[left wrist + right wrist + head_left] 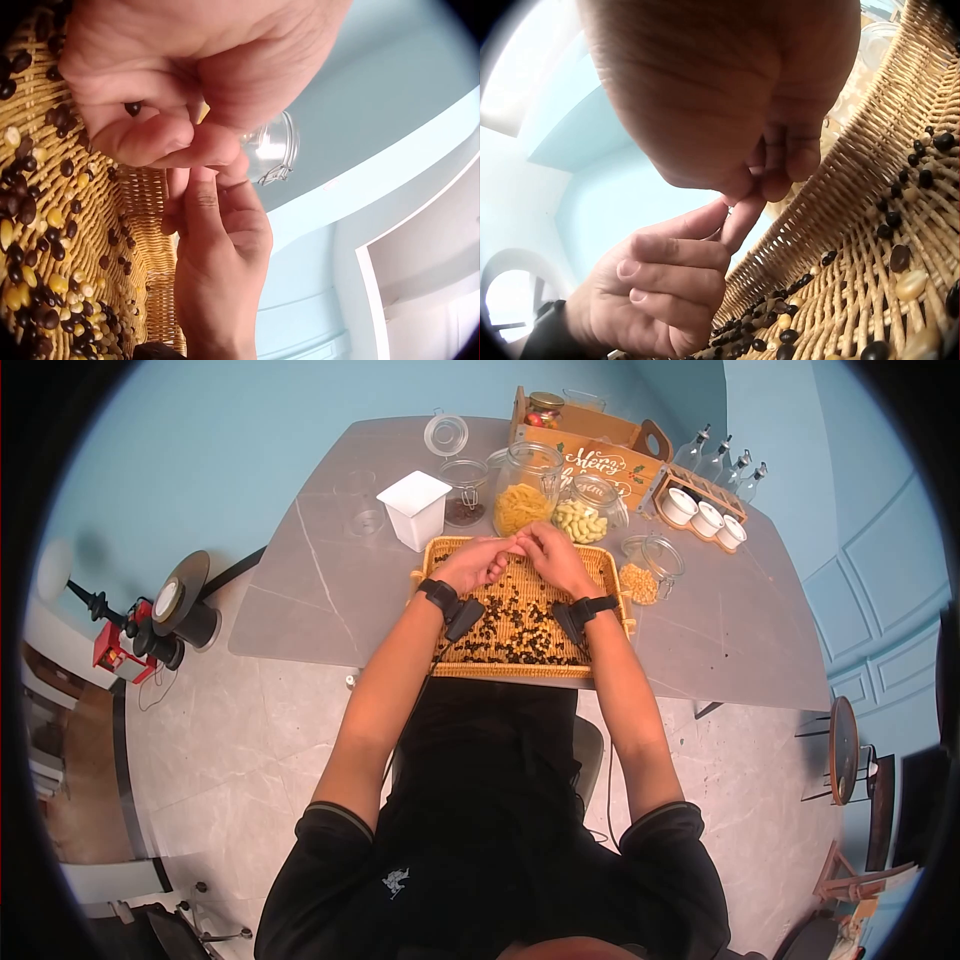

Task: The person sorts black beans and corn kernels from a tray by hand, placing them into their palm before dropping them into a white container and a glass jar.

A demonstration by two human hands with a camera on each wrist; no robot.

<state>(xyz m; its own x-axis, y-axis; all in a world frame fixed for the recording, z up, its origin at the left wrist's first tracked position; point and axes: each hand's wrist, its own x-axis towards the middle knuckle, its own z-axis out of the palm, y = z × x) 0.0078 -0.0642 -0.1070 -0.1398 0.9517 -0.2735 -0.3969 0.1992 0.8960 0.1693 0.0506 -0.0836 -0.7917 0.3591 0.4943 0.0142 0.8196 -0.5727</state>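
Above the back part of a wicker tray [462,669], the left hand [474,566] and right hand [556,557] meet at their fingertips. The left hand's [187,75] fingers curl in the left wrist view, holding a black bean [133,109] and a yellow kernel [203,112] inside. Thumb and fingers of the right hand [219,255] are bent against the left fingertips; whatever they may pinch is hidden. Black beans [900,258] and pale yellow kernels [911,285] lie scattered over the tray's woven bottom.
Behind the tray stand a white square container [415,510], a jar of dark contents [464,510], a pasta jar [523,508], a jar of green-yellow pieces [580,520] and a wooden crate [600,460]. An open corn jar [640,582] lies to the right, below white cups [707,520].
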